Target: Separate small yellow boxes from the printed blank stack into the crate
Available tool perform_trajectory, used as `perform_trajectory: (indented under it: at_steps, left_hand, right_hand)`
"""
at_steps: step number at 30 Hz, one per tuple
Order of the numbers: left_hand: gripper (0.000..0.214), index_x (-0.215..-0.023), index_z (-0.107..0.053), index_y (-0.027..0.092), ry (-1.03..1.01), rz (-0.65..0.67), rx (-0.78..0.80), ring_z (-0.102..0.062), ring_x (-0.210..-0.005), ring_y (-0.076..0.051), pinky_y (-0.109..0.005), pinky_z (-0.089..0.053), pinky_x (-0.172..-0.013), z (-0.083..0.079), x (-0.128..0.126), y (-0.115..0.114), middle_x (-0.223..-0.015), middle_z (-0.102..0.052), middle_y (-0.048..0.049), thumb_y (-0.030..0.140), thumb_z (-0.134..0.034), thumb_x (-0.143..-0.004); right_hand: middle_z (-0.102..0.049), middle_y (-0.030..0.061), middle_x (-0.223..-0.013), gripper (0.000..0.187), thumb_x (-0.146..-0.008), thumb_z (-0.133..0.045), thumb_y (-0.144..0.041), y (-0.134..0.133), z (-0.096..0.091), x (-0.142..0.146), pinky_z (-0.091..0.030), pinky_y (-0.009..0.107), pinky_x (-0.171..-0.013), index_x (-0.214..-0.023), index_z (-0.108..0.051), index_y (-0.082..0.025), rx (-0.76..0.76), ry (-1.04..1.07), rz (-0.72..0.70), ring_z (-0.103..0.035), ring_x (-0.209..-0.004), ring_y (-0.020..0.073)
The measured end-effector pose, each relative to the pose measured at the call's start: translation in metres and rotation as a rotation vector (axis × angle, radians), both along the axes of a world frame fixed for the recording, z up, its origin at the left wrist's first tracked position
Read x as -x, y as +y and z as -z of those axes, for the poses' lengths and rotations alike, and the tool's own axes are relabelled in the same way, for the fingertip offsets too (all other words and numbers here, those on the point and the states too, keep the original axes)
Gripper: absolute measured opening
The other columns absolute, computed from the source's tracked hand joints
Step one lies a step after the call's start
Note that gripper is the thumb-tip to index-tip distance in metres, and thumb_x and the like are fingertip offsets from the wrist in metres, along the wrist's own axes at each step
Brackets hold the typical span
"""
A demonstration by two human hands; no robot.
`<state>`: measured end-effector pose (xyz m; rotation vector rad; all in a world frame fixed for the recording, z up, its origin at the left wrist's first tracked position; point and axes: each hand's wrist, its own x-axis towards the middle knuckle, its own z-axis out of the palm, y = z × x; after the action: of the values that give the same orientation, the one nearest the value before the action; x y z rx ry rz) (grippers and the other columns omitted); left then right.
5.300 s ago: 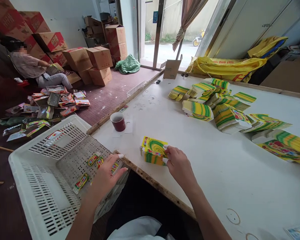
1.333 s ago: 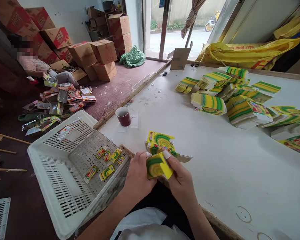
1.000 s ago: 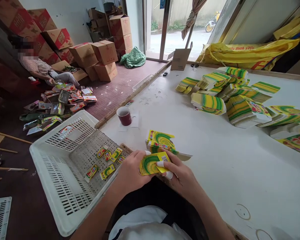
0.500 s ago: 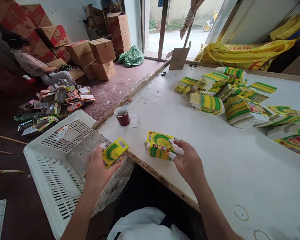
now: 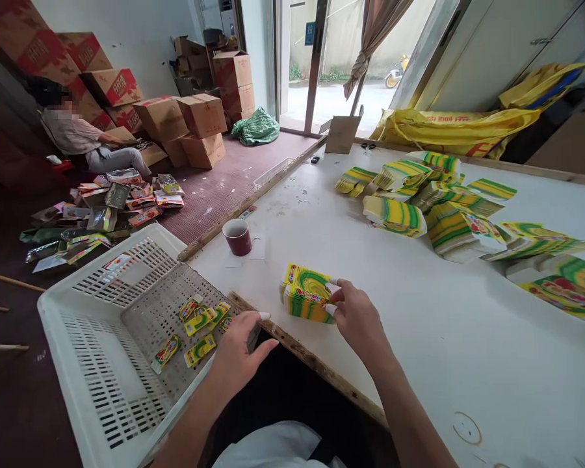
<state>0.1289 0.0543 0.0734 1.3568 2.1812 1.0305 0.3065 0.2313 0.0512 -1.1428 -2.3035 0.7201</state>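
Note:
My left hand [image 5: 242,348] is over the table's near edge beside the basket. It holds nothing, with thumb and fingers apart. White coverings show on some fingertips of both hands. On the table, my right hand [image 5: 358,320] pinches the right end of a small stack of yellow-and-green cartons [image 5: 308,296]; whether it grips one carton or several, I cannot tell. Several small yellow cartons [image 5: 199,350] lie scattered in the white plastic basket [image 5: 112,351], left of my left hand.
A dark red mug [image 5: 238,238] stands on the white table [image 5: 419,364] near its left edge. Bundles of flat yellow-green cartons [image 5: 394,216] lie at the back right. A seated person [image 5: 85,140], a pile of packets [image 5: 112,208] and cardboard boxes [image 5: 199,120] are at the left.
My left hand has let go of a yellow carton, which is now among those in the basket, and has moved right towards the table edge. My right hand stays at the stack.

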Motion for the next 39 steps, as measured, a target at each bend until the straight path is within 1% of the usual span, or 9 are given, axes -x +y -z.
perform_trajectory:
  at_steps: [2,6,10,14,22,28,34,37,39]
  left_hand:
    - [0.031,-0.109,-0.067,0.021,-0.043,0.031,0.01,-0.064,-0.109,-0.026,-0.045,-0.05,-0.099,-0.002,-0.006,0.003,-0.112,-0.071,-0.0099,0.035,-0.066,-0.081]
    - [0.028,-0.109,-0.067,0.021,-0.111,0.075,0.043,-0.066,-0.105,-0.025,-0.044,-0.052,-0.096,-0.002,-0.014,0.003,-0.109,-0.072,-0.0091,0.03,-0.065,-0.082]
    - [0.025,-0.106,-0.067,0.02,-0.134,0.092,0.064,-0.068,-0.097,-0.024,-0.04,-0.055,-0.089,0.001,-0.016,0.002,-0.103,-0.073,-0.0072,0.029,-0.065,-0.083]
    - [0.024,-0.105,-0.067,0.02,-0.161,0.106,0.069,-0.069,-0.095,-0.023,-0.038,-0.056,-0.087,0.001,-0.018,0.005,-0.102,-0.073,-0.0072,0.028,-0.065,-0.083]
    - [0.023,-0.104,-0.066,0.021,-0.217,0.179,0.072,-0.069,-0.092,-0.021,-0.036,-0.055,-0.085,-0.002,-0.027,0.013,-0.099,-0.074,-0.0045,0.023,-0.065,-0.082]
    - [0.024,-0.103,-0.067,0.021,-0.389,0.186,0.085,-0.069,-0.093,-0.022,-0.036,-0.055,-0.086,0.001,-0.039,0.015,-0.1,-0.075,-0.0052,0.025,-0.068,-0.08]
    - [0.038,-0.109,-0.067,0.019,-0.701,0.228,0.125,-0.07,-0.094,-0.023,-0.038,-0.054,-0.089,0.005,-0.049,0.02,-0.1,-0.075,-0.0093,0.041,-0.072,-0.078]
    - [0.07,-0.115,-0.065,0.017,-0.865,0.235,0.016,-0.069,-0.095,-0.026,-0.04,-0.056,-0.085,0.011,-0.052,0.026,-0.107,-0.072,-0.0141,0.067,-0.075,-0.067]
    - [0.078,-0.112,-0.067,0.017,-0.84,0.155,-0.104,-0.069,-0.098,-0.03,-0.043,-0.057,-0.083,0.013,-0.054,0.03,-0.106,-0.072,-0.0157,0.082,-0.061,-0.067]
  right_hand:
    - [-0.068,0.0038,-0.089,0.047,-0.072,-0.047,0.0,0.001,0.0,0.001,-0.049,0.036,-0.074,-0.114,-0.053,-0.021,0.008,-0.02,-0.006,-0.061,-0.085,0.023]
    - [-0.063,0.0103,-0.103,0.04,-0.074,-0.053,-0.003,0.002,-0.001,0.002,-0.048,0.037,-0.077,-0.11,-0.056,-0.019,0.01,-0.075,0.032,-0.061,-0.093,0.0259]
    - [-0.06,0.0107,-0.093,0.019,-0.073,-0.064,-0.008,0.006,-0.003,0.003,-0.044,0.041,-0.074,-0.087,-0.06,-0.02,0.01,-0.157,0.092,-0.059,-0.087,0.0299]
    - [-0.057,0.0065,-0.085,0.019,-0.07,-0.071,-0.013,0.011,-0.007,0.004,-0.041,0.038,-0.071,-0.077,-0.055,-0.022,0.035,-0.174,0.096,-0.058,-0.08,0.027]
    - [-0.055,-0.0004,-0.075,0.025,-0.068,-0.062,-0.017,0.011,-0.014,0.003,-0.041,0.029,-0.06,-0.072,-0.038,-0.025,0.145,-0.053,0.064,-0.054,-0.067,0.0186]
    - [-0.057,-0.0025,-0.071,0.019,-0.065,-0.057,-0.022,0.012,-0.014,0.002,-0.042,0.029,-0.058,-0.074,-0.04,-0.025,0.197,0.036,0.039,-0.054,-0.06,0.0167]
    - [-0.058,-0.002,-0.066,0.009,-0.072,-0.052,-0.029,0.009,-0.02,-0.004,-0.04,0.029,-0.055,-0.072,-0.044,-0.024,0.206,0.108,0.032,-0.052,-0.057,0.016]
    - [-0.055,-0.0031,-0.063,0.007,-0.073,-0.054,-0.027,-0.005,-0.035,-0.008,-0.039,0.026,-0.053,-0.073,-0.047,-0.024,0.256,0.202,-0.068,-0.048,-0.055,0.0142]
    - [-0.054,-0.0032,-0.065,0.003,-0.074,-0.053,-0.023,-0.019,-0.044,-0.009,-0.039,0.025,-0.054,-0.075,-0.05,-0.023,0.346,0.269,-0.198,-0.048,-0.058,0.0137]
